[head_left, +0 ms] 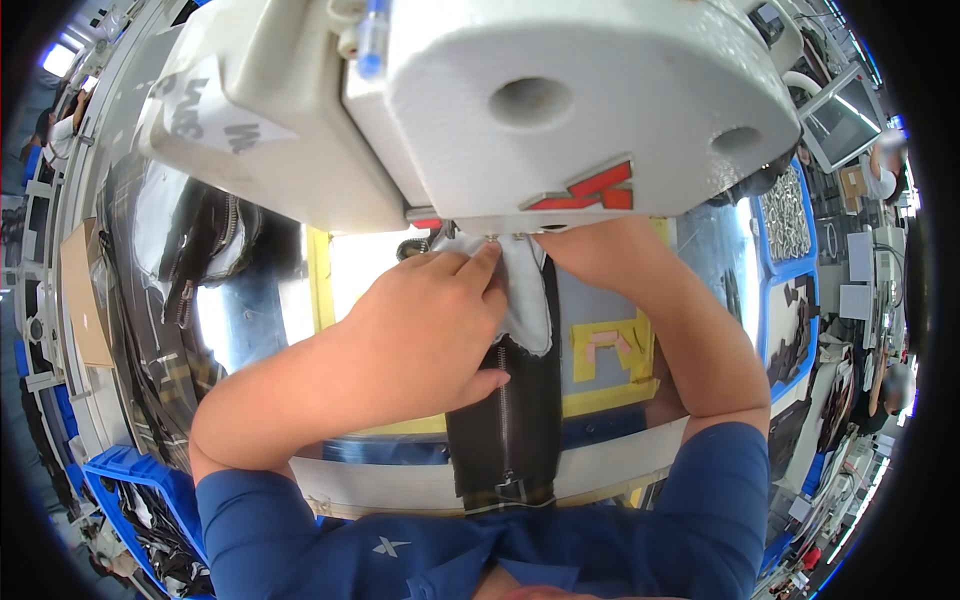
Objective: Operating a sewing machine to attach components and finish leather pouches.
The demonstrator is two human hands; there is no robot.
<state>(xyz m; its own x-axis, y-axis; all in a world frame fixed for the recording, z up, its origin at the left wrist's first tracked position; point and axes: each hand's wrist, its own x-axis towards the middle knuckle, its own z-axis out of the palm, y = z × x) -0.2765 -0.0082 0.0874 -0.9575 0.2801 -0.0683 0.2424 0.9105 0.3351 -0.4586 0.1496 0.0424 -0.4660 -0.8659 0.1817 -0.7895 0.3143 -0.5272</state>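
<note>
We press our left hand point(425, 330) flat on the fabric point(505, 400) under the machine point(560, 100); right hand's point(600, 255) fingers hidden, grip unclear; most fabric unsewn.

A big white sewing machine head point(560, 100) fills the top of the view, from ten o'clock to two o'clock. Right under it, near the middle, both hands press on a piece of white cloth point(522, 290). The left hand point(430, 330) lies flat with its fingers pointing up at the machine. The right hand point(590, 255) comes in from four o'clock and its fingertips touch the cloth just below the machine. A black piece with a zipper point(505, 420) hangs down from the white cloth toward six o'clock. The shiny bench point(230, 330) shows at nine o'clock. A blue bin point(130, 480) sits at eight o'clock.
</note>
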